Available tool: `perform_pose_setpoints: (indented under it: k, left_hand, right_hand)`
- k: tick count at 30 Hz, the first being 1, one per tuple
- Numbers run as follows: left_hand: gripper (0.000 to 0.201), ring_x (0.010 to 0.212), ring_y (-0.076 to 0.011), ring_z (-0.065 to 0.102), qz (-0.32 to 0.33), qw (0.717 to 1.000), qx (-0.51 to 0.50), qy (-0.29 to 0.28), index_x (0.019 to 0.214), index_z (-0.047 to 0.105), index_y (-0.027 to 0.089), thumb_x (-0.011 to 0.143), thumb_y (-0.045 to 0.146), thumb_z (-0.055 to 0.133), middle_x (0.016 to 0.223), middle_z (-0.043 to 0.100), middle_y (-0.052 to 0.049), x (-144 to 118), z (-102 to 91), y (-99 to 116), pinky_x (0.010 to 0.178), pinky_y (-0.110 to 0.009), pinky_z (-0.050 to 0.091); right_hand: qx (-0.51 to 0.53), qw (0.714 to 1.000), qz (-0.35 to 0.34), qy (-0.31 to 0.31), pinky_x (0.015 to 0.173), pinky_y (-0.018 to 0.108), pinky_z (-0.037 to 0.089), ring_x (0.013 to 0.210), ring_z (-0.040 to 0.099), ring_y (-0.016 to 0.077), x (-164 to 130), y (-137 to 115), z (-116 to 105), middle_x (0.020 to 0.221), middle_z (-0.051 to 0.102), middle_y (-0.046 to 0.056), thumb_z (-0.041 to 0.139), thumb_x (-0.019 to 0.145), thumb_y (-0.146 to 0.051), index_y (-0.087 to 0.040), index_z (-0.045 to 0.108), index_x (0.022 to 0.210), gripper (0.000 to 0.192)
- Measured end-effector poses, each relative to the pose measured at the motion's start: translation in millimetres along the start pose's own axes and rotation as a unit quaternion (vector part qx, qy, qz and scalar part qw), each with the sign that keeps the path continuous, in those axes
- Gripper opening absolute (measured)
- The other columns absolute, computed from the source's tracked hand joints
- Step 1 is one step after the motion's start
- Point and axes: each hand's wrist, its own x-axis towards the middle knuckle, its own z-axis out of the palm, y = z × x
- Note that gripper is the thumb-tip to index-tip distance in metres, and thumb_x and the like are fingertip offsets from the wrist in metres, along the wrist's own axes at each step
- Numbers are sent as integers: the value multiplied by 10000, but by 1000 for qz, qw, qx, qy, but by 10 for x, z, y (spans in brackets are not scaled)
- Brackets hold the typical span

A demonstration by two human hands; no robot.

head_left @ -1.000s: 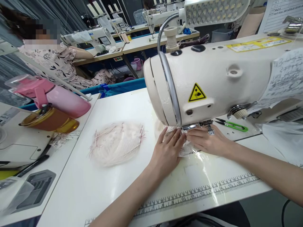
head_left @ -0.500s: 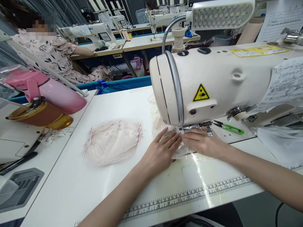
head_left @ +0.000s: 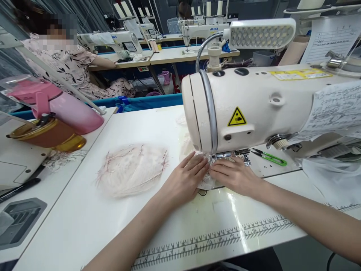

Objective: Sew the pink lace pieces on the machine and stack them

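- Under the head of the cream industrial sewing machine point(head_left: 254, 109), head view: both hands lie flat on a small lace fabric piece point(head_left: 207, 181) on the white sewing table point(head_left: 118, 226).
- Left hand point(head_left: 184, 180): palm down, fingers extended and slightly spread, pressing the lace; nothing gripped.
- Right hand point(head_left: 232, 176): palm down, fingers extended toward the left, fingertips just beside those of the left hand, pressing the same lace; nothing gripped.
- Lace piece: pinned between the two hands and the table, its far edge at the presser foot point(head_left: 222, 155); most of it is hidden by the hands.
- Left of the hands, well apart: a stack of pale lace pieces with red thread ends point(head_left: 132, 169), lying flat.
- Right of the presser foot, on the machine bed: green thread snips point(head_left: 270, 157).
- Printed ruler strip point(head_left: 214, 237) runs along the near table edge.
- LED lamp point(head_left: 261, 34) on a gooseneck above the machine head.
- Far left, on the adjoining machine: pink bottle point(head_left: 60, 109) lying tilted over an amber cup point(head_left: 47, 135).
- Background left: another person in a patterned top point(head_left: 70, 71), seated at a second sewing machine.
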Motion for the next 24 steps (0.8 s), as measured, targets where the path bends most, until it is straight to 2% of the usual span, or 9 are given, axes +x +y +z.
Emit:
perform_pose_setpoints:
  k: [5, 9, 18, 24]
  left_hand:
    - [504, 1254, -270, 508, -19, 1000, 20, 14, 1277, 538, 67, 791, 169, 457, 1313, 573, -128, -3, 20, 77, 1133, -475, 302]
    - [477, 1228, -278, 531, -30, 999, 29, 23, 1269, 548, 66, 829, 221, 450, 1293, 585, -149, 3, 30, 145, 1147, -503, 266]
    - [434, 1166, -291, 579, -41, 997, 58, 43, 1216, 585, 43, 880, 255, 411, 1251, 611, -173, 19, 53, 238, 1153, -525, 239]
    - [440, 1189, -287, 563, -62, 995, 72, 24, 1263, 545, 65, 891, 261, 413, 1276, 597, -159, 33, 64, 294, 1156, -547, 221]
  right_hand:
    - [29, 999, 15, 22, 866, 320, 394, 1003, 605, 149, 2, 5, -37, 969, 713, 18, 507, 892, -103, -162, 642, 941, 155]
    - [41, 999, 32, 11, 892, 315, 383, 985, 613, 139, 22, -1, -100, 956, 714, 29, 470, 894, -90, -160, 647, 897, 191]
    - [29, 999, 28, 10, 856, 310, 402, 984, 614, 146, 3, 5, -111, 974, 714, 29, 455, 857, -39, -155, 643, 909, 227]
    - [-4, 1000, 24, 20, 675, 279, 403, 902, 606, 145, -13, 42, -128, 972, 709, 35, 466, 871, -96, -151, 649, 935, 201]
